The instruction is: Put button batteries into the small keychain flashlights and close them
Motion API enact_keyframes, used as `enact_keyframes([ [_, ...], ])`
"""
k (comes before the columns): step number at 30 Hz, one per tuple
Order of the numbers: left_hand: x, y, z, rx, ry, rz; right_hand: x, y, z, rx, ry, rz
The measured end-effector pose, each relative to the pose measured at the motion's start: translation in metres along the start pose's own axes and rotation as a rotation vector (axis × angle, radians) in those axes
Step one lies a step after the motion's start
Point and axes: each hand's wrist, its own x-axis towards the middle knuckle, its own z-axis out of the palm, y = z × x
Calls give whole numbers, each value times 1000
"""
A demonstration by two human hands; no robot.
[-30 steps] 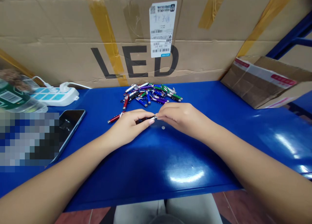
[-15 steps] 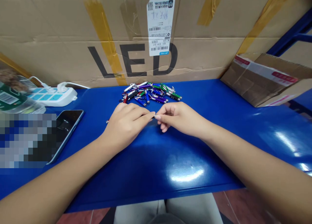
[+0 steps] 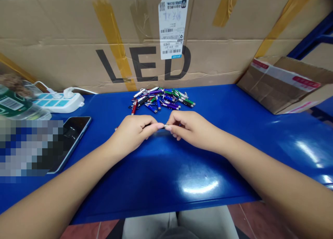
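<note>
The two hands have drawn closer together since the last look, and the left hand has rolled back a little, so more of the red end shows past its heel. The left hand [image 3: 134, 131] is curled and grips the barrel of a slim red penlight [image 3: 165, 126], whose far tip sticks out at 9 o'clock. The right hand [image 3: 194, 128] pinches the silver end between its fingertips [image 3: 170, 127]. With a hand at each end, the small piece is held steady, raised just off the blue worktop [image 3: 166, 183], and both forearms rest on the surface to support the fine finger work.

Just past the left hand, at 9 o'clock, a black phone [image 3: 75, 133] lies flat, partly covered by a pixelated patch that hides whatever is there. At 12 o'clock sits a loose pile of penlights [image 3: 161, 99] in red, blue, purple, green and silver, within easy reach. Farther out at 10 o'clock are a white power strip [image 3: 58, 102] and a plastic bottle [image 3: 15, 104]. A brown cardboard box [image 3: 283, 86] sits at 2 o'clock, and a large taped carton [image 3: 140, 24] stands along the back edge.
</note>
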Motion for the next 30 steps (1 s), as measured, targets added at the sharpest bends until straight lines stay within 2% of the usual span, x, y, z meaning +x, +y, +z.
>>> enact_keyframes([
  [3,-1,-3,0,227,88,283,0,2,-2,338,-120,206],
  [5,-2,-7,0,302,121,407,0,4,-4,574,-195,300],
  [7,-3,-8,-1,304,137,457,0,5,-5,738,-243,332],
  [9,-4,-7,-2,230,149,393,0,5,-6,781,-245,304],
  [13,-5,2,0,135,148,178,0,3,-3,681,-180,276],
  [18,1,2,11,170,212,98,5,9,-1,633,-92,322],
  [22,7,-11,19,202,118,66,9,18,-7,549,-22,364],
  [24,8,-16,23,248,46,76,9,23,-12,351,-14,338],
  [27,7,-17,30,407,-10,103,6,30,-16,-128,-30,147],
  [30,6,-15,35,522,-24,126,4,35,-16,-338,-83,-3],
])
